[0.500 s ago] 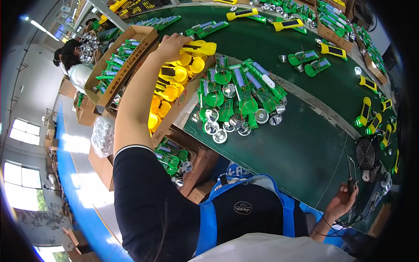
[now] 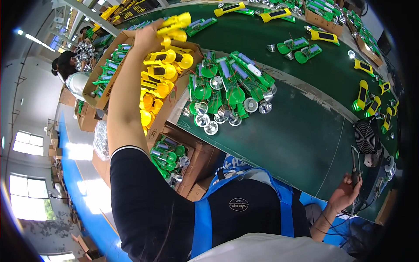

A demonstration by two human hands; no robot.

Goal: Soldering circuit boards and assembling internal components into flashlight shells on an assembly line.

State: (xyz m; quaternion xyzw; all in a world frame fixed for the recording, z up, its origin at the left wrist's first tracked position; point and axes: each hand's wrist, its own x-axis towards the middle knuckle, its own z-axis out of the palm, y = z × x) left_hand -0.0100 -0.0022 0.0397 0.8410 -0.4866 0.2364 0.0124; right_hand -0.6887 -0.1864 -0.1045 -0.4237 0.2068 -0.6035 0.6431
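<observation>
My left hand [image 2: 148, 38] is closed on a few yellow flashlight housings [image 2: 175, 27], held up over the far end of a cardboard box. More yellow housings [image 2: 159, 72] fill that box. At the right, my right hand [image 2: 345, 195] grips a soldering iron [image 2: 355, 168] by its dark handle, the tip pointing up and away from me. Between my hands a heap of green flashlight assemblies [image 2: 235, 94] with blue-purple battery cells, red wires and silver reflectors lies on the green worktable [image 2: 270, 144].
A black fan [image 2: 366, 135] stands at the table's right end. Beyond runs a dark green belt [image 2: 244, 37] with yellow and green flashlight parts. Cardboard boxes with green assemblies [image 2: 168, 159] are at the left and below the table. Another person [image 2: 70, 65] sits far left.
My left hand has risen from the box toward the far left, lifting yellow housings. My right hand with the soldering iron has shifted slightly; the whole view has turned a little.
</observation>
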